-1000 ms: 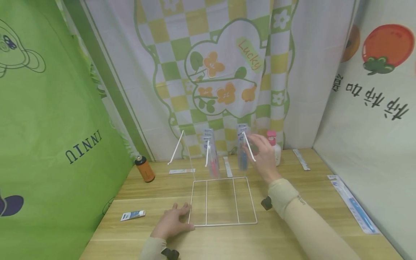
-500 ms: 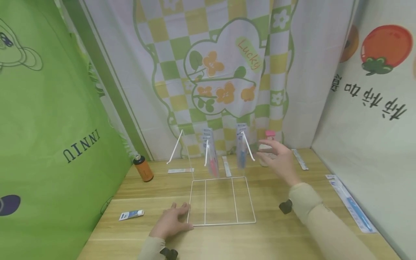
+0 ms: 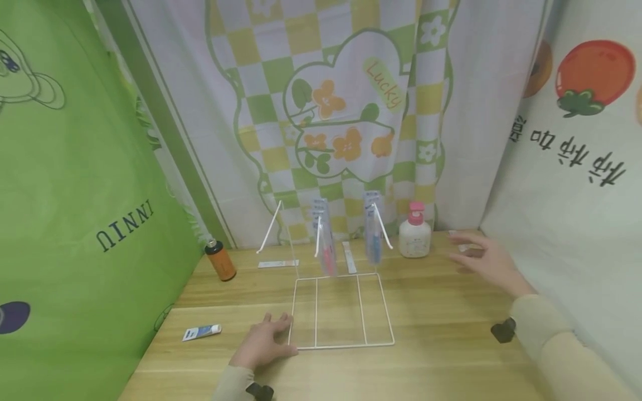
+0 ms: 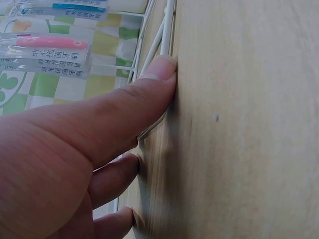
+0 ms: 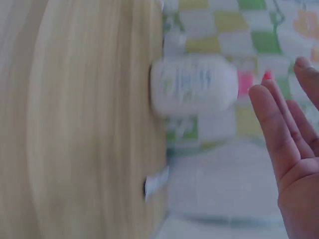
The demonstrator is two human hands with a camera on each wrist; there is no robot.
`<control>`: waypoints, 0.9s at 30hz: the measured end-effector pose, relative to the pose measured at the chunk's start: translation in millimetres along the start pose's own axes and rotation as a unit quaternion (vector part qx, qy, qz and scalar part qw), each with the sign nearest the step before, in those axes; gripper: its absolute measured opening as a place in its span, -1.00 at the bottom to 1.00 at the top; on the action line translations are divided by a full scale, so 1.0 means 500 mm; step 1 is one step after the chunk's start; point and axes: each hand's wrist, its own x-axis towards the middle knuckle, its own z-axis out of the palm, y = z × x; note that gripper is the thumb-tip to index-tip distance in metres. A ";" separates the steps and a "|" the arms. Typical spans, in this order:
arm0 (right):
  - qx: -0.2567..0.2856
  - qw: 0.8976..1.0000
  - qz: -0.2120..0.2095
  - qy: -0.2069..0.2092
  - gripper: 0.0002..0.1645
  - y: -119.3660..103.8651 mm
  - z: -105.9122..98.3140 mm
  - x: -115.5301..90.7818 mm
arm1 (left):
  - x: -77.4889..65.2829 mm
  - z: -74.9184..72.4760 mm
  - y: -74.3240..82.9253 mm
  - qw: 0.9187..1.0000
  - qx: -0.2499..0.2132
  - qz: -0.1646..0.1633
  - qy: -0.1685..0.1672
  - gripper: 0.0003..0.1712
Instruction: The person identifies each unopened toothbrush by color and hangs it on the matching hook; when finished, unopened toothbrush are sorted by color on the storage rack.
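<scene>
A white wire display rack (image 3: 351,346) stands on the wooden table with three hooks. My left hand (image 3: 262,342) rests at its front left corner; in the left wrist view the thumb (image 4: 162,67) lies against the wire and the fingers are spread by the table. Packaged toothbrushes with pink handles (image 3: 327,248) hang on the middle hook. A packaged blue toothbrush (image 3: 373,236) hangs on the right hook, while the left hook is bare. My right hand (image 3: 489,262) holds nothing, fingers loosely extended, right of a white pump bottle (image 3: 414,240) and partly over a small packet (image 3: 463,247).
Slim flat packets (image 3: 349,258) lie behind the rack, another packet (image 3: 278,264) to their left. An orange bottle (image 3: 220,260) with a black cap stands at the back left. A toothpaste tube (image 3: 202,332) lies left of my left hand. Curtains and printed cloth enclose the table.
My right hand has left the blue toothbrush pack on the right hook and moved right, past the pump bottle. My right arm now covers the long toothbrush pack at the right. The left hand stays put.
</scene>
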 end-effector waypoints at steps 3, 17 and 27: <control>-0.053 0.998 0.031 -0.014 -0.32 0.021 -0.055 -0.023 | -0.001 -0.002 0.002 1.000 0.001 0.000 0.002 0.02; -0.204 0.970 0.119 -0.053 -0.23 0.153 -0.222 -0.128 | -0.003 -0.003 0.004 1.000 -0.009 0.001 0.001 0.00; -0.223 0.960 0.159 -0.061 -0.26 0.227 -0.232 -0.137 | 0.001 0.001 -0.005 1.000 -0.005 -0.001 -0.003 0.02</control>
